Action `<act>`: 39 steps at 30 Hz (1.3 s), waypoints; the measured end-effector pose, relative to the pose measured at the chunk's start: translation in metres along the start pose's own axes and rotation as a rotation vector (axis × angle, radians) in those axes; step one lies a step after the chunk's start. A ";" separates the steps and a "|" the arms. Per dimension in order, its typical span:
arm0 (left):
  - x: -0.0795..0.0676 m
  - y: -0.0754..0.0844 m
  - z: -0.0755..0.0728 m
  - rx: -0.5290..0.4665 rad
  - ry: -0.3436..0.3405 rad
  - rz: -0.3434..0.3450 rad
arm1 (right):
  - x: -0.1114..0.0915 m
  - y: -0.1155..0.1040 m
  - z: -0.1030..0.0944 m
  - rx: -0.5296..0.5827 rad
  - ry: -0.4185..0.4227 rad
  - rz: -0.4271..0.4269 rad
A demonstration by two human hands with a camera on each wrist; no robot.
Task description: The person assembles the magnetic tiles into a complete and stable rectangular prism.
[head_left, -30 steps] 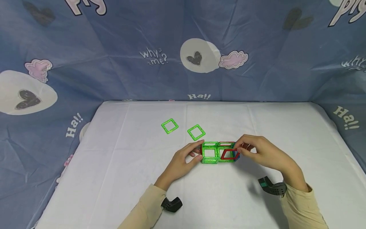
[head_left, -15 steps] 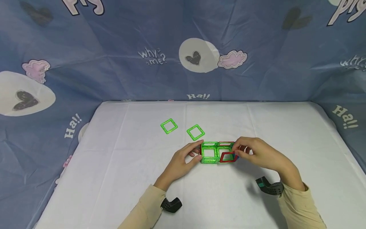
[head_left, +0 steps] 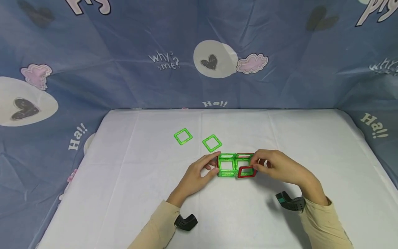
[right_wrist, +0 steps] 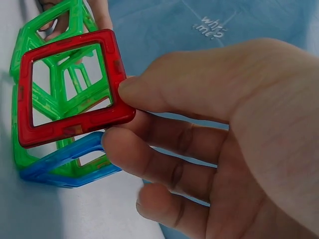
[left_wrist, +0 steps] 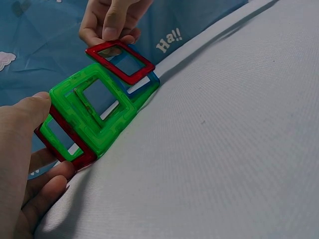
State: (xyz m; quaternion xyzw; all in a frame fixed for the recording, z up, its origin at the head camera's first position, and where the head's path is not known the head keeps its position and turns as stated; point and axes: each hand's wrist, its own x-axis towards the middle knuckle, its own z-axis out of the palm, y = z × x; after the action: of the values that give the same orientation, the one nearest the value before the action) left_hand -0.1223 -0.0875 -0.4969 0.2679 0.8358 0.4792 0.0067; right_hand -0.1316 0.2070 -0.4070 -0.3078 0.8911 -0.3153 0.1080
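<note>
A boxy structure of green magnetic tiles [head_left: 235, 165] stands on the white table. My left hand [head_left: 196, 176] holds its left end, the thumb on a near corner and fingers behind, beside an upright red tile [left_wrist: 70, 130]. In my right hand [head_left: 281, 167], a square red magnetic tile [right_wrist: 75, 130] is pinched at one corner by thumb and index finger. This tile is tilted over the near side of the right-hand section, above a blue tile [right_wrist: 60, 157] at the structure's right end. Whether the red tile touches the structure's near edge, I cannot tell.
Two loose green square tiles lie flat behind the structure, one further left [head_left: 177, 140] and one nearer [head_left: 206, 147]. A blue printed cloth [head_left: 136, 83] rises behind the table. Black devices [head_left: 186, 222] sit on both wrists.
My right hand has moved slightly left and nearer the structure, and the red tile has come down toward its near side. The left hand keeps its hold.
</note>
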 end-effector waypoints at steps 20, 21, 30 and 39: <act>0.001 0.000 0.001 -0.012 0.011 -0.018 | 0.002 0.003 0.001 0.011 -0.060 0.009; 0.002 0.000 0.001 -0.016 0.009 -0.017 | 0.001 0.003 0.001 0.011 -0.059 0.010; 0.003 0.000 0.003 -0.026 0.007 -0.021 | 0.000 0.003 0.001 0.013 -0.067 0.017; 0.003 0.001 0.002 -0.022 0.007 -0.025 | 0.001 0.003 0.001 0.023 -0.079 0.023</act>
State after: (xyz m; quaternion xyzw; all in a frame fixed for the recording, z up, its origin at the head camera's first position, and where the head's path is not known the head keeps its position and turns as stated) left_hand -0.1240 -0.0839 -0.4969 0.2558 0.8337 0.4893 0.0126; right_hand -0.1328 0.2076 -0.4097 -0.3084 0.8860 -0.3120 0.1505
